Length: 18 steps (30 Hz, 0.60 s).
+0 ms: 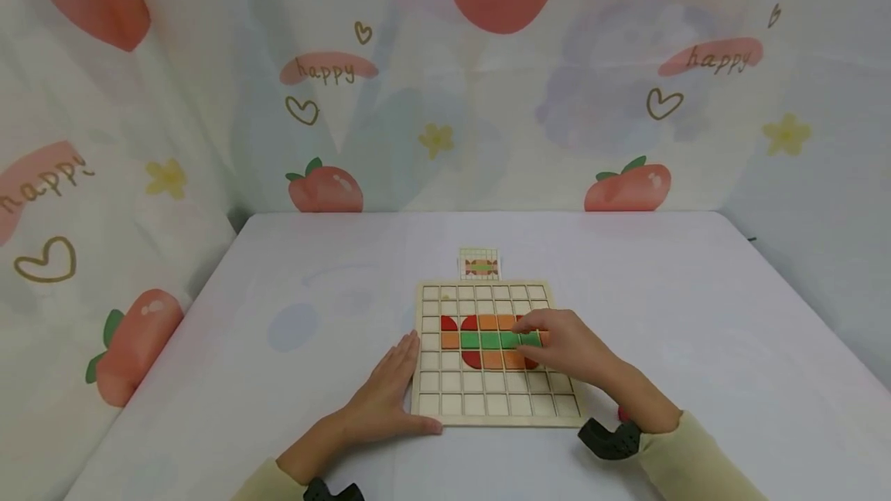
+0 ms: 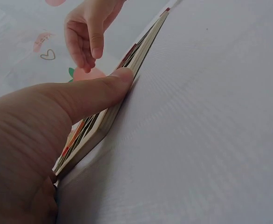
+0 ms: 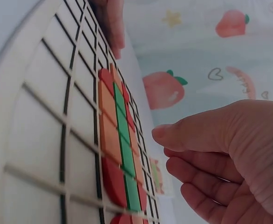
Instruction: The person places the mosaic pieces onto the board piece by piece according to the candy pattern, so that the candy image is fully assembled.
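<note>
A wooden grid board (image 1: 497,421) lies on the table, with coloured tiles in its middle rows. Green square tiles (image 1: 490,340) form one row, with orange tiles (image 1: 492,360) above and below and red rounded tiles (image 1: 471,360) at the ends. My left hand (image 1: 381,397) rests along the board's left side, fingers straight, thumb at the near edge. Over the right end of the tiles hovers my right hand (image 1: 574,348), its fingers loosely bent. Nothing shows between that thumb and fingers (image 3: 187,170) in the right wrist view.
Beyond the board's far edge is a small pattern card (image 1: 479,253) showing a similar coloured design. A red piece (image 1: 623,414) is partly hidden beside the right wrist. Printed cloth (image 1: 480,114) hangs behind the white table (image 1: 334,253).
</note>
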Available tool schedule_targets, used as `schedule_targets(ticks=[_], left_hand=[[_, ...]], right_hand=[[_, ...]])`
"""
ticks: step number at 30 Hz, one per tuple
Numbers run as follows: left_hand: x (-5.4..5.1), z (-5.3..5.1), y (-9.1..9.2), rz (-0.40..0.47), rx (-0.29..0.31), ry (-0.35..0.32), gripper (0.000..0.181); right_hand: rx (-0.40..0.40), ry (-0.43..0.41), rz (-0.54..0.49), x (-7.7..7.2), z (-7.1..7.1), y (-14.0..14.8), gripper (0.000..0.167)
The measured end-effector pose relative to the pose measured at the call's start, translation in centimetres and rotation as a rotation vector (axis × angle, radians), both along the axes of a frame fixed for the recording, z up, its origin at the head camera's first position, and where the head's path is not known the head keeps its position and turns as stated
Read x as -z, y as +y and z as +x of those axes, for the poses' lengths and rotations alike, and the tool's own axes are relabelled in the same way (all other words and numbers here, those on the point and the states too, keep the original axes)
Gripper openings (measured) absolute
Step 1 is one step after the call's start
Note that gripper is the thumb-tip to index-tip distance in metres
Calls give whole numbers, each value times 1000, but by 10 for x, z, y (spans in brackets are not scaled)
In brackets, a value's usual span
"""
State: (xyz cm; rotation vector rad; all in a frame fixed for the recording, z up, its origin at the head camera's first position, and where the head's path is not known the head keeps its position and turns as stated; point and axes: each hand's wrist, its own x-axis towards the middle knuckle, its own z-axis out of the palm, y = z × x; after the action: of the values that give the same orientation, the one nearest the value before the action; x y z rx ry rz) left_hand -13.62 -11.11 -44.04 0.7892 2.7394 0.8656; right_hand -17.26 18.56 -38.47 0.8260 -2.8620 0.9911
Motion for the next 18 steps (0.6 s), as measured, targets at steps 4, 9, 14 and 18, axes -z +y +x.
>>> schedule_targets(ticks=[4, 9, 14, 18], left_hand=[[0, 1, 0, 0, -5, -2, 122], [-2, 1, 1, -1, -6, -6, 123], [-1, 1, 2, 4, -6, -21, 123], [-1, 1, 1, 8, -6, -7, 123]], right_hand=[[25, 14, 9, 0, 9, 14, 22], [99, 4, 34, 0, 20, 29, 23], [222, -45, 85, -1, 37, 45, 21], [308, -132, 93, -1, 51, 56, 24]])
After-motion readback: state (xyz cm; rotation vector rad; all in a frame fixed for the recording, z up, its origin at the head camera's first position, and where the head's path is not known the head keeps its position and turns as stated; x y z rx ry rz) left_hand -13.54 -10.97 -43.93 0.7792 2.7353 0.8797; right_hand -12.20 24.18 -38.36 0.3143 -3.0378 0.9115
